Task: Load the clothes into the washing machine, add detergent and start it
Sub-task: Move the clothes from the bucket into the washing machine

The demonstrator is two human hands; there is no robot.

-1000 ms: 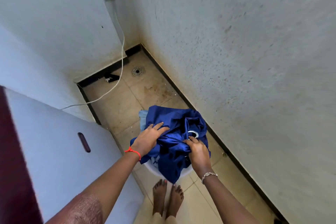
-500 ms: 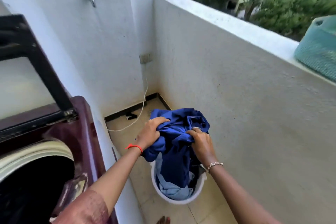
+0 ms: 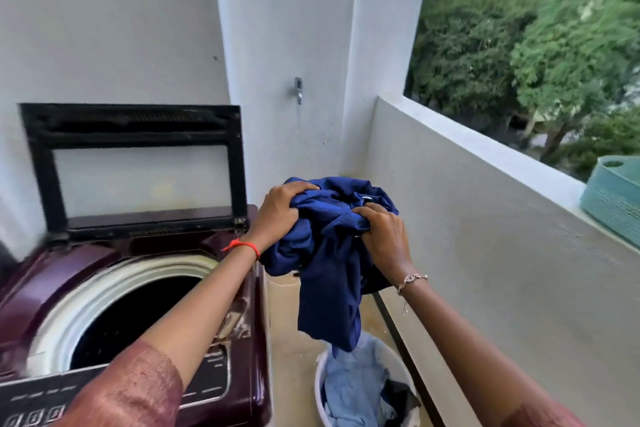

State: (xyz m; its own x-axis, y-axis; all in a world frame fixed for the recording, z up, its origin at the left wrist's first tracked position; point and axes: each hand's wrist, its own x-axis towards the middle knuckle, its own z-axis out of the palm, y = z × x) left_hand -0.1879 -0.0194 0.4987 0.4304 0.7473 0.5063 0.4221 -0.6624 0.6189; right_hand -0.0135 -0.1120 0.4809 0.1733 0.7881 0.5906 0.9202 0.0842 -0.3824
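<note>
The left grip [image 3: 277, 215] and right grip [image 3: 382, 236] each clench a bunched handful of the blue garment [image 3: 332, 281], gathering it so little trails. Its tail hangs over the bucket [image 3: 319, 374] on the floor beside the washing machine [image 3: 52, 274], whose lid [image 3: 45, 163] stands open. The drum [image 3: 131, 315] looks empty, though it is dark.

White plastered walls [image 3: 121, 45] at ten o'clock. Low white parapet [image 3: 485, 253] at three, green trees [image 3: 502, 62] beyond. Beige tiled floor [image 3: 290, 340] at six.
</note>
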